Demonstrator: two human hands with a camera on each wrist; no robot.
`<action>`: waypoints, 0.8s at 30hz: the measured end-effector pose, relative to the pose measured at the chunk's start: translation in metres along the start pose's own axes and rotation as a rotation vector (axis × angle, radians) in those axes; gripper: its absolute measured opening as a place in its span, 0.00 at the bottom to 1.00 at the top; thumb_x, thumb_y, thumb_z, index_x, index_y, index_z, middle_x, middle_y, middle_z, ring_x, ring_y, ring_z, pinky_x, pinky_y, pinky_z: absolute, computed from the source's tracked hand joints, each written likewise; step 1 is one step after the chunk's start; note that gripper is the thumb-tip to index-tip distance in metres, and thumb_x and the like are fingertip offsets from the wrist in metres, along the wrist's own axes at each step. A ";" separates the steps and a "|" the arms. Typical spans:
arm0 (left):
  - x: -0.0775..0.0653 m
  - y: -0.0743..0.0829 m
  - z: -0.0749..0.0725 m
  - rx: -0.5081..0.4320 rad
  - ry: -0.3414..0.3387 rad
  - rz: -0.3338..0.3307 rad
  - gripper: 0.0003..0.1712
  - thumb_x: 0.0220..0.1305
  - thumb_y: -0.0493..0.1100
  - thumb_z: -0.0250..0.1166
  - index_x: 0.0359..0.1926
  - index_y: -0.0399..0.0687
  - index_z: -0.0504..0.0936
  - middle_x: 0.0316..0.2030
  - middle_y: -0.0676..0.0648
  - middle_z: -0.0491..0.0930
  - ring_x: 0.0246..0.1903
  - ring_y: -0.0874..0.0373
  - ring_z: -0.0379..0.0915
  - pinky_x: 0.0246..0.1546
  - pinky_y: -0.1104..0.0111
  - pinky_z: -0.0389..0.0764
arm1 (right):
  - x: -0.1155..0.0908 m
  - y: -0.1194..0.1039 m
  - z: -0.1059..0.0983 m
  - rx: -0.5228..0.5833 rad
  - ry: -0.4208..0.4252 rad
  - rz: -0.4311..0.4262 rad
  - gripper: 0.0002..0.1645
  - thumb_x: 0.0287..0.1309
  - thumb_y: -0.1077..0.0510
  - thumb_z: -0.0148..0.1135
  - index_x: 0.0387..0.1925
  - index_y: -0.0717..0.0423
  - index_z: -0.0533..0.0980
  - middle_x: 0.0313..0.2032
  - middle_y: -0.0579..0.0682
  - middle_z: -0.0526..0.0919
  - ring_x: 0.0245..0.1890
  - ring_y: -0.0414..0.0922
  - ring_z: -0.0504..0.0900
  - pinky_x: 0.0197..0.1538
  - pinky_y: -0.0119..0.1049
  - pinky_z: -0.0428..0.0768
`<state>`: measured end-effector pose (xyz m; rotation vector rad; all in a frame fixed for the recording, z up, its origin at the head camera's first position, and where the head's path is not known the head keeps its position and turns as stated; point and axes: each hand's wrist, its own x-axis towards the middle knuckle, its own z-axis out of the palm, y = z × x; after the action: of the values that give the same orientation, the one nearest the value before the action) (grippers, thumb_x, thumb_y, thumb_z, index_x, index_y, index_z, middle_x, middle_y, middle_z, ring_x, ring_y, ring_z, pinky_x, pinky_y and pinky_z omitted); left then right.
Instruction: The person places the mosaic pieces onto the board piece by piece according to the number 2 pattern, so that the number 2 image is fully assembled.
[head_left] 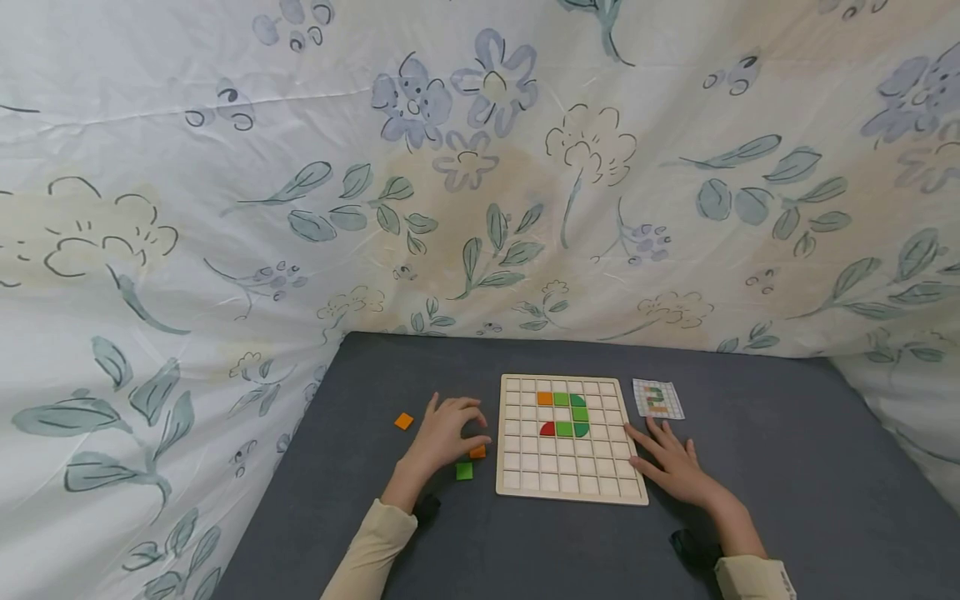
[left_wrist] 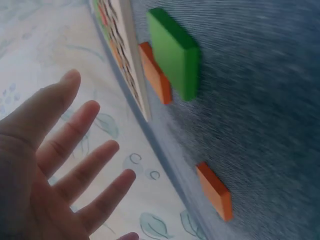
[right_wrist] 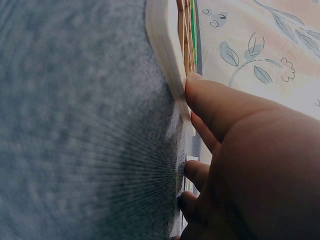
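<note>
Head view first: the left hand (head_left: 444, 429) hangs left of the lower centre, fingers loosely bent, thumb well apart from them, and no tile shows in the gap. Just below the thumb tip lies the near orange tile (head_left: 477, 452), between this hand and the left edge of the wooden grid board (head_left: 522, 461); whether skin meets tile here, I can't tell. It's a square, so no long axis to line up with, and the left hand is clearly the nearer of the 2. A green tile (head_left: 464, 472) sits just below and to its left, and the far orange tile (head_left: 404, 422) lies off on the other side of the hand. Over at the right, the right hand (head_left: 678, 471) spreads its fingers against the board's right edge, below a pattern card (head_left: 658, 399). On the grid, 7 coloured pieces sit at upper centre.

Now the left wrist view: fingers fanned at lower left, pinching nothing. The near orange tile and green tile show at upper centre, to the right of the thumb; the far orange tile is at lower right.

And the right wrist view: the thumb tip rests on the board's edge at upper centre, fingers apart below it.
</note>
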<state>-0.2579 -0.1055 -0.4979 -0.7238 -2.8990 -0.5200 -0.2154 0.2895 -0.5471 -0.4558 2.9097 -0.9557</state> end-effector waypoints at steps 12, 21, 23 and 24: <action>-0.016 -0.016 0.002 -0.016 -0.010 0.098 0.17 0.53 0.56 0.68 0.42 0.57 0.82 0.51 0.51 0.76 0.54 0.52 0.69 0.63 0.39 0.53 | -0.001 -0.002 -0.001 -0.001 0.008 -0.006 0.35 0.62 0.47 0.55 0.67 0.53 0.60 0.68 0.70 0.47 0.66 0.74 0.39 0.56 0.77 0.32; -0.027 -0.022 -0.001 0.004 -0.038 0.121 0.20 0.50 0.57 0.69 0.43 0.56 0.82 0.45 0.53 0.76 0.49 0.53 0.72 0.63 0.40 0.55 | -0.001 0.000 -0.001 0.001 0.009 -0.009 0.35 0.62 0.47 0.55 0.68 0.53 0.60 0.68 0.70 0.47 0.66 0.73 0.39 0.56 0.77 0.32; -0.029 -0.023 -0.002 0.016 -0.036 0.131 0.20 0.50 0.57 0.69 0.43 0.56 0.82 0.44 0.53 0.76 0.48 0.53 0.72 0.62 0.40 0.57 | -0.002 0.000 -0.001 0.000 0.008 -0.010 0.35 0.62 0.47 0.55 0.68 0.53 0.60 0.68 0.70 0.47 0.66 0.73 0.39 0.56 0.77 0.32; -0.030 -0.024 -0.002 0.024 -0.034 0.136 0.21 0.50 0.58 0.69 0.44 0.55 0.83 0.44 0.53 0.76 0.48 0.53 0.73 0.62 0.40 0.58 | -0.002 -0.001 -0.001 0.001 0.008 -0.011 0.35 0.62 0.47 0.55 0.68 0.53 0.60 0.68 0.70 0.47 0.66 0.73 0.39 0.56 0.77 0.32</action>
<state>-0.2425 -0.1390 -0.5084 -0.9263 -2.8549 -0.4615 -0.2139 0.2901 -0.5461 -0.4698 2.9171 -0.9621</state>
